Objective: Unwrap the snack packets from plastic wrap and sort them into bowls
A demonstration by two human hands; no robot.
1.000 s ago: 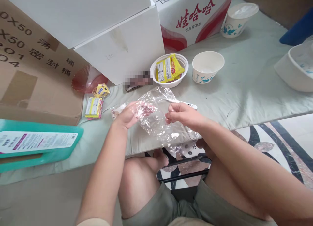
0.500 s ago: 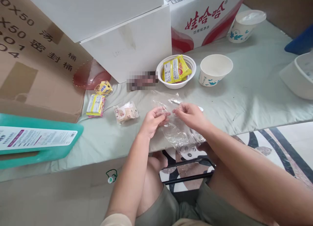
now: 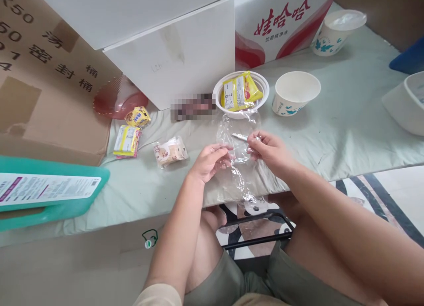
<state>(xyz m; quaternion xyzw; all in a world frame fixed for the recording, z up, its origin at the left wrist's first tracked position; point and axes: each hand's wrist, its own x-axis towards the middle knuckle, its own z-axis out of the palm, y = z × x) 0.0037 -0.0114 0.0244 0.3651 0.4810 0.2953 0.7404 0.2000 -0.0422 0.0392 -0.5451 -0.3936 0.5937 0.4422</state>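
Note:
A thin clear plastic bag (image 3: 241,152) hangs between my hands, and its lower part droops over the table's front edge. My left hand (image 3: 212,161) is closed, thumb and fingers pinching the bag's left side. On the other side my right hand (image 3: 269,150) pinches the film with its fingertips. A slim white strip (image 3: 239,137) points left from beside my right fingers; its kind and whether it is held or lying there I cannot tell. Left of my left hand lies a small wrapped snack pack (image 3: 170,152). Behind the bag stands a white bowl (image 3: 217,102) with yellow packets (image 3: 239,92).
Yellow packets (image 3: 126,140) lie near a red plastic dish (image 3: 119,98) at the left. Paper tubs (image 3: 294,94) stand at the right. White boxes (image 3: 185,50) and a carton (image 3: 285,28) line the back. A green container (image 3: 56,191) is at the front left.
My hands have drawn slightly apart, the right one moving right. The bag now hangs narrower between them, and its top reaches the bowl's front. The view has shifted slightly.

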